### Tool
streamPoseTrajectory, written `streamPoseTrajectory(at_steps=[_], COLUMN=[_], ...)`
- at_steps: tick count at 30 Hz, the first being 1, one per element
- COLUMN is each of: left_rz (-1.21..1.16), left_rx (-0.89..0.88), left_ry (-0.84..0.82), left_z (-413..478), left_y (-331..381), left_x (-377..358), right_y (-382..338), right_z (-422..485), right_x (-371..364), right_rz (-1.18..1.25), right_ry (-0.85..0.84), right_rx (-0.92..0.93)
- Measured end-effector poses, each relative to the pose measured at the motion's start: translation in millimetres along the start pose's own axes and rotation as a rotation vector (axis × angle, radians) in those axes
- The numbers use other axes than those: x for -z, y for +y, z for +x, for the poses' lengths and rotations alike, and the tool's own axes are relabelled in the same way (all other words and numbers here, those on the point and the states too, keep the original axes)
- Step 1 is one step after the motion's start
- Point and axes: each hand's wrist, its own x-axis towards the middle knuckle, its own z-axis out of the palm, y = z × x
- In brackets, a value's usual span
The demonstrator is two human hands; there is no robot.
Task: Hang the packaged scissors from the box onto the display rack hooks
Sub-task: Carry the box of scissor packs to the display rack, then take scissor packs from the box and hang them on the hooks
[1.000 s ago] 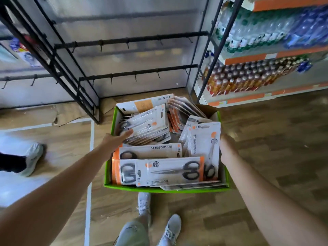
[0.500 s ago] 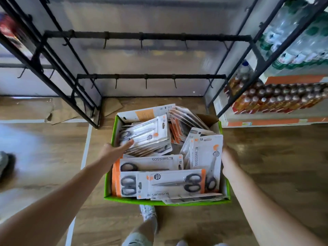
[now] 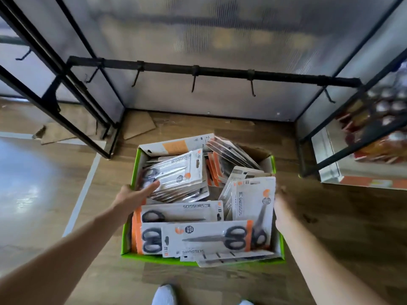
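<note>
A green cardboard box [image 3: 154,258] full of several packaged scissors [image 3: 204,237] hangs in front of me above the wooden floor. My left hand [image 3: 132,195] grips the box's left wall, thumb over the rim and onto the packs. My right hand [image 3: 283,204] holds the box's right wall; its fingers are hidden behind the box and an upright pack [image 3: 253,201]. Beyond the box stands the black display rack, its lower bar [image 3: 220,72] carrying several bare hooks [image 3: 193,82].
A second black rack frame [image 3: 72,102] stands to the left with flattened cardboard [image 3: 136,126] on the floor by its foot. A shelf of bottled goods [image 3: 378,133] is at the right. My white shoes [image 3: 164,294] show below the box.
The box and I have moved closer to the rack, whose lower bar now fills the upper view. Both hands keep the same hold on the box's sides.
</note>
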Motion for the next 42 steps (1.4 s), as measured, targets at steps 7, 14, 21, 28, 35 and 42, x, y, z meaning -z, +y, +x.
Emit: streamPoseTrajectory(at_steps=[7, 14, 21, 28, 35, 42], left_rz=[-0.027, -0.02, 0.134, 0.468, 0.466, 0.483], left_rx=[-0.022, 0.007, 0.065, -0.144, -0.327, -0.606], left_ry=[-0.014, -0.026, 0.037, 0.076, -0.044, -0.208], left_z=[89, 115, 121, 64, 24, 19], left_y=[-47, -75, -75, -17, 21, 41], left_x=[-50, -82, -86, -71, -84, -131], right_y=[60, 95, 88, 38, 34, 46], right_z=[71, 85, 90, 37, 1, -13], right_x=[-39, -40, -39, -27, -39, -62], right_rz=[-0.058, -0.112, -0.24, -0.352, -0.374, -0.432], right_ry=[0.002, 0.002, -0.033, -0.05, -0.018, 0.085], right_rx=[-0.035, -0.074, -0.038, 0.124, 0.284, 0.356])
